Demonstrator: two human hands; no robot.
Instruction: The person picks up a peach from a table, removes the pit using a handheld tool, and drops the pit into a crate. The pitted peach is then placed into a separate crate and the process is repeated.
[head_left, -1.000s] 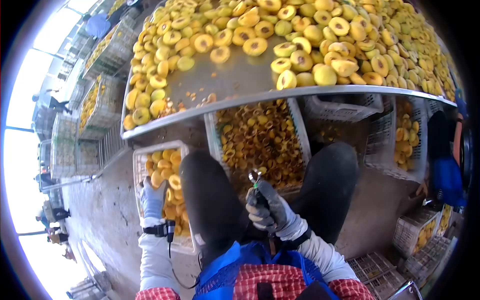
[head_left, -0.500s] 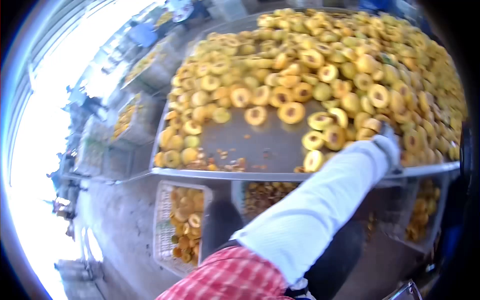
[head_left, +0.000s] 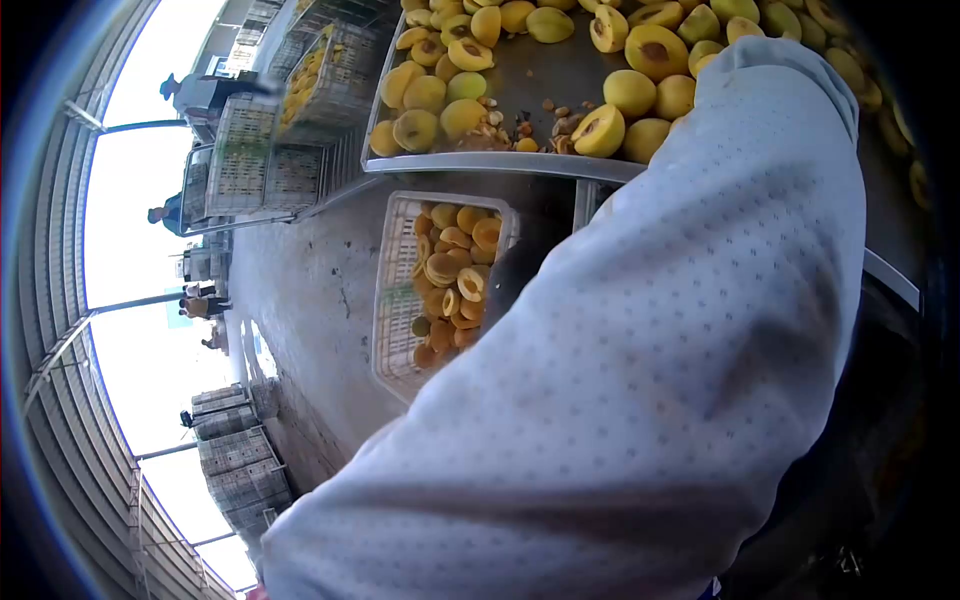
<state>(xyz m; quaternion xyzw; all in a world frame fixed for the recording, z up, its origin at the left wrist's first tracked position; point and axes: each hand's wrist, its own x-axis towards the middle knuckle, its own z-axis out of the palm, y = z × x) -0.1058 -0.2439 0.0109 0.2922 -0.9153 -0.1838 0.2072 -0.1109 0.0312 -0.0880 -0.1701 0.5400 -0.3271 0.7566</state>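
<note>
A white dotted sleeve [head_left: 620,330] on one of my arms fills the lower middle and right, reaching up over the edge of a metal table [head_left: 500,160]. Its cuff ends among the halved yellow fruit [head_left: 655,52] at the upper right. No fingers show beyond the cuff, and neither of my hands can be seen. Whole-looking and cut fruit, some with brown hollows, lie on the table. Small pit pieces and scraps [head_left: 490,130] are near its front edge.
Below the table a white crate [head_left: 383,330] of fruit halves stands on the concrete floor [head_left: 300,290]. More crates [head_left: 240,150] are stacked at the left, with a person [head_left: 200,92] beside them. Further crates [head_left: 235,465] stand lower left.
The view has turned and come closer, so the table lies higher in the frame. The sleeve now looks much larger, and the gloved hand seen earlier among the fruit no longer shows.
</note>
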